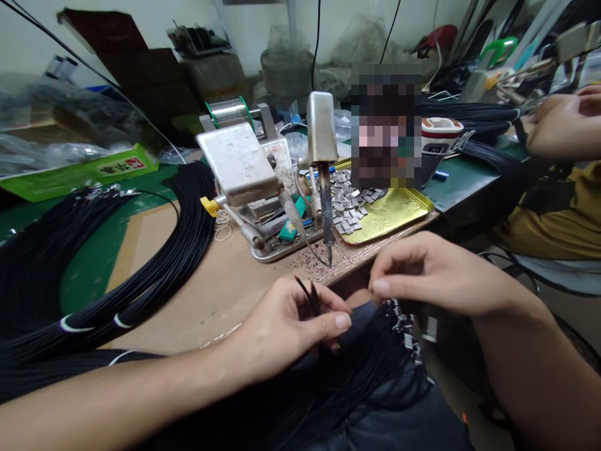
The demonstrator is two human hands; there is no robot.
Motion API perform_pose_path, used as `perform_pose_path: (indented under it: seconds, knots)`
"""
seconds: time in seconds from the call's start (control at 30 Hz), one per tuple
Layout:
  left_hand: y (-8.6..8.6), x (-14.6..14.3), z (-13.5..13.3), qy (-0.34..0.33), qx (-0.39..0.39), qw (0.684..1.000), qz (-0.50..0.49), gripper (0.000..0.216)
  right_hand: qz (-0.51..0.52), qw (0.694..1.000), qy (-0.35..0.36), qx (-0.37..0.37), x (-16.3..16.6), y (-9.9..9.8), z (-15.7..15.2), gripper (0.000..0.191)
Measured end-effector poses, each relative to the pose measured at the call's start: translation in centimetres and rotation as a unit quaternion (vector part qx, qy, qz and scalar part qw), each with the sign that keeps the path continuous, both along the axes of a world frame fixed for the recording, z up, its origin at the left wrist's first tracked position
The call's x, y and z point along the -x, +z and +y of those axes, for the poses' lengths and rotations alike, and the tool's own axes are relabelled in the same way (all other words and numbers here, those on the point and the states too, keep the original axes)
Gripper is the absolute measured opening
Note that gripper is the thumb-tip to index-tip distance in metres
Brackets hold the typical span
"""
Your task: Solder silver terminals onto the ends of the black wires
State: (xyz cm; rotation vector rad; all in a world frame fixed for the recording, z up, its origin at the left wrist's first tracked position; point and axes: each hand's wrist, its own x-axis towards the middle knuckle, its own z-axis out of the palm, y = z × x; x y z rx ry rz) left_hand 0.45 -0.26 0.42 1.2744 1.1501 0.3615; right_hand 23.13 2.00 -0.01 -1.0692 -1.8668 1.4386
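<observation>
Head view: you are pinching two thin black wire ends (307, 294) between the thumb and fingers of your left hand (286, 326), fingers closed together on them so the tips are standing up just near the soldering iron tip (330, 255). Your right hand (422, 272) is hovering just right of it, thumb and forefinger pressed together above the loose wire bundle (366, 363) lying across your lap; whether anything is caught between them is too small to tell. Far of your hands, the soldering fixture (244, 166) is sitting on the brown bench top (206, 294), apparently placed so the iron is pointing down toward you. Right of it, a yellow tray (399, 213) is holding small metal parts. Left, coiled black cables (94, 263) are resting on the bench. At far right, another person's arm (554, 131) is working.
</observation>
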Motion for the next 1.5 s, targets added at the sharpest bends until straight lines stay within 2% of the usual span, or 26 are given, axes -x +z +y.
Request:
perform_pose_path:
  seconds: [0.07, 0.13, 0.17, 0.27, 0.43, 0.5, 0.6, 0.7, 0.77, 0.83, 0.9, 1.0, 1.07, 1.13, 1.2, 1.33, 1.5]
  knots:
    - [-0.1, 0.0, 0.0, -0.017, 0.01, 1.0, -0.023, 0.023, -0.035, 0.988, -0.119, -0.096, -0.3, -0.6, 1.2, 0.015]
    - [-0.2, 0.1, -0.1, -0.033, 0.014, 0.998, -0.052, 0.023, -0.078, 0.946, -0.243, -0.202, -0.1, -1.7, 2.7, 0.01]
    - [-0.3, 0.2, -0.1, -0.04, 0.01, 0.997, -0.066, 0.024, -0.099, 0.926, -0.277, -0.237, 0.1, -2.2, 3.5, 0.01]
    - [-0.5, 0.3, -0.1, -0.052, -0.012, 0.994, -0.091, 0.026, -0.157, 0.904, -0.273, -0.288, 0.6, -3.5, 6.1, 0.014]
    - [-0.3, 0.2, 0.0, -0.065, -0.033, 0.995, -0.066, 0.03, -0.204, 0.904, -0.205, -0.314, 1.2, -4.1, 8.3, 0.002]
    - [-0.1, 0.0, 0.0, -0.054, -0.02, 0.997, -0.051, 0.029, -0.206, 0.904, -0.2, -0.317, 1.5, -4.3, 8.4, 0.004]
    - [-0.1, -0.2, -0.1, -0.029, -0.002, 0.999, -0.047, 0.027, -0.195, 0.897, -0.223, -0.328, 1.6, -4.6, 8.1, 0.01]
    - [-0.5, -0.1, -0.1, -0.018, 0.004, 0.999, -0.042, 0.027, -0.167, 0.882, -0.279, -0.34, 1.2, -4.5, 7.2, 0.013]
    - [-0.7, 0.0, -0.2, -0.017, 0.004, 0.999, -0.035, 0.027, -0.099, 0.879, -0.329, -0.33, 1.0, -4.0, 5.9, 0.011]
    - [-0.8, 0.1, -0.2, -0.012, 0.0, 1.0, -0.026, 0.027, 0.004, 0.893, -0.35, -0.282, 0.9, -3.2, 3.9, 0.011]
    - [-0.6, 0.1, -0.3, 0.004, -0.015, 1.0, -0.027, 0.027, 0.04, 0.933, -0.298, -0.198, 1.1, -2.3, 1.6, 0.01]
    - [-0.3, 0.1, -0.3, 0.026, -0.045, 0.998, -0.043, 0.029, 0.033, 0.981, -0.185, -0.051, 1.8, -1.3, -1.1, 0.01]
    - [-0.2, 0.1, -0.3, 0.03, -0.059, 0.997, -0.046, 0.03, 0.039, 0.988, -0.14, 0.041, 2.3, -1.1, -2.0, 0.011]
    - [-0.1, 0.0, -0.2, 0.031, -0.065, 0.997, -0.036, 0.03, 0.053, 0.987, -0.118, 0.098, 2.6, -1.2, -2.2, 0.009]
    - [-0.1, 0.0, -0.1, 0.035, -0.068, 0.997, -0.024, 0.029, 0.052, 0.988, -0.108, 0.099, 2.7, -1.3, -2.2, 0.009]
    - [0.0, -0.2, 0.0, 0.043, -0.068, 0.997, -0.007, 0.027, 0.033, 0.991, -0.119, 0.046, 2.6, -1.6, -2.1, 0.008]
    - [0.3, -0.2, -0.1, 0.048, -0.069, 0.996, 0.022, 0.027, 0.032, 0.991, -0.114, 0.055, 2.6, -1.5, -2.0, 0.009]
